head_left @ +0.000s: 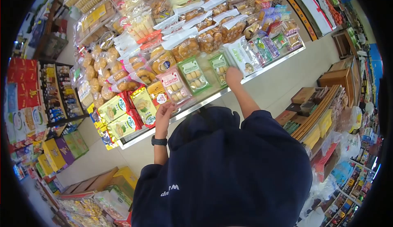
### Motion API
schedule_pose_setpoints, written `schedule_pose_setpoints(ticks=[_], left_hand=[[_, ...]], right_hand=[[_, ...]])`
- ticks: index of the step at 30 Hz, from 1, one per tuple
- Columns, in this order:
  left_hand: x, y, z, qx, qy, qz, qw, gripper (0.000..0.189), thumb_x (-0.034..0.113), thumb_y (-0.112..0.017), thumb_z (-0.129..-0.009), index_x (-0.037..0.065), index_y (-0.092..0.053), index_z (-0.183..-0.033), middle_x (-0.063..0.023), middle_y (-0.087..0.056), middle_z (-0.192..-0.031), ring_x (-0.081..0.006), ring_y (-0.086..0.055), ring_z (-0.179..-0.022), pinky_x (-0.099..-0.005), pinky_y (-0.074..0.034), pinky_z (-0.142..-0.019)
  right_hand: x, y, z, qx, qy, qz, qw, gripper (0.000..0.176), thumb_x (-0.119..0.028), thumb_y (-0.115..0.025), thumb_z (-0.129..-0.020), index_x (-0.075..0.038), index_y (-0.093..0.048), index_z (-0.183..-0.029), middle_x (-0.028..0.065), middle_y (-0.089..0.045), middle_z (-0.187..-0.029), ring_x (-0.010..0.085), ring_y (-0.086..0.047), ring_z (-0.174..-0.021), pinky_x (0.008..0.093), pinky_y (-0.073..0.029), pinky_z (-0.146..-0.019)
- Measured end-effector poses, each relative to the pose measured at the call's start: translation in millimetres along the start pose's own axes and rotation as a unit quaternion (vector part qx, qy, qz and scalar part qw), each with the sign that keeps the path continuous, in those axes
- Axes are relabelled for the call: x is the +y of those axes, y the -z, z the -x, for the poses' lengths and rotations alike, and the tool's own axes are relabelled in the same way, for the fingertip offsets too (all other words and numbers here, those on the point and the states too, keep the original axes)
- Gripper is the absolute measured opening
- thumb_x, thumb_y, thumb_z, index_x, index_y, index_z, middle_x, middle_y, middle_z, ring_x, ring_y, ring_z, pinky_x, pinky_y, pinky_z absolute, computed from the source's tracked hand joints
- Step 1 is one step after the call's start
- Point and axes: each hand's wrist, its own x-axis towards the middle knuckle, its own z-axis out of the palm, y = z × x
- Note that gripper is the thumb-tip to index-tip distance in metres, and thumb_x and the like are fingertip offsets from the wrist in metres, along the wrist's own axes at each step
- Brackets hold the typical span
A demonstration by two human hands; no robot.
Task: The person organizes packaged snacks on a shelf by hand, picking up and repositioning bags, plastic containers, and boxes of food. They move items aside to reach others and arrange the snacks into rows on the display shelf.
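My left hand [164, 113], with a dark watch on the wrist, has its fingers pinched at the lower edge of a pink pack of pastries [175, 87]. Beside that pack lies a green pack of pastries [194, 76]. A second green pack [220, 68] sits to the right, across a small gap. My right hand [234, 77] is closed at this pack's lower right edge, its fingertips mostly hidden. Just right of the hand stands a white pack [245, 57]. Yellow-and-red packs [143, 106] lie to the left of my left hand.
The display table has a metal front edge [200, 104] close to my body. Bagged breads [184, 48] and bagged round buns [98, 69] fill its surface behind. Cardboard boxes [337, 73] stand to the right. Shelves of bottles [61, 89] and colourful boxes [61, 151] are on the left.
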Motion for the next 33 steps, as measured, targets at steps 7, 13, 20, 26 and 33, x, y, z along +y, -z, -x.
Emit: schedule_pose_setpoints(ticks=[7,13,20,26,33], left_hand=[[-3,1,-2,0.050,0.008,-0.024,0.998,0.029,0.024,-0.063,-0.099,0.007,-0.061,-0.121,-0.0042,-0.069,-0.116,-0.0113,-0.062,-0.100,-0.0272,-0.049,-0.080],[-12,-17,-20,0.132,-0.067,-0.094,0.985,0.053,0.024,-0.072,-0.093,-0.003,-0.049,-0.132,-0.0141,-0.057,-0.127,-0.0192,-0.058,-0.111,-0.0320,-0.049,-0.093],[-14,-39,-42,0.128,-0.076,-0.138,0.979,0.069,0.025,-0.075,-0.088,-0.007,-0.039,-0.138,-0.0186,-0.055,-0.130,-0.0248,-0.056,-0.118,-0.0353,-0.048,-0.098],[-15,-47,-38,0.112,-0.055,-0.117,0.985,0.073,0.022,-0.073,-0.089,-0.007,-0.031,-0.142,-0.0195,-0.052,-0.136,-0.0253,-0.055,-0.121,-0.0350,-0.047,-0.099],[-16,-39,-24,0.141,-0.033,-0.088,0.986,0.080,0.021,-0.073,-0.090,-0.007,-0.025,-0.148,-0.0233,-0.045,-0.143,-0.0286,-0.055,-0.122,-0.0362,-0.051,-0.097]], right_hand=[[-31,0,35,0.070,0.076,-0.034,0.994,0.051,-0.014,-0.062,-0.084,-0.010,-0.052,-0.134,0.0197,-0.045,-0.139,0.0382,-0.043,-0.131,0.0517,-0.049,-0.095],[-5,-44,19,0.077,0.136,-0.041,0.987,0.052,-0.015,-0.063,-0.084,-0.011,-0.052,-0.135,0.0168,-0.041,-0.145,0.0383,-0.039,-0.135,0.0522,-0.048,-0.098],[-44,-4,27,0.017,0.187,-0.295,0.937,0.033,-0.020,-0.063,-0.090,-0.002,-0.064,-0.116,0.0219,-0.063,-0.114,0.0392,-0.062,-0.104,0.0463,-0.052,-0.088],[-90,-10,25,-0.040,0.139,-0.320,0.936,0.026,-0.025,-0.061,-0.092,0.000,-0.068,-0.096,0.0227,-0.067,-0.090,0.0415,-0.065,-0.084,0.0495,-0.051,-0.075],[-28,12,12,0.057,0.105,-0.285,0.951,0.022,-0.022,-0.059,-0.090,-0.002,-0.068,-0.087,0.0217,-0.068,-0.086,0.0426,-0.065,-0.080,0.0511,-0.051,-0.072]])
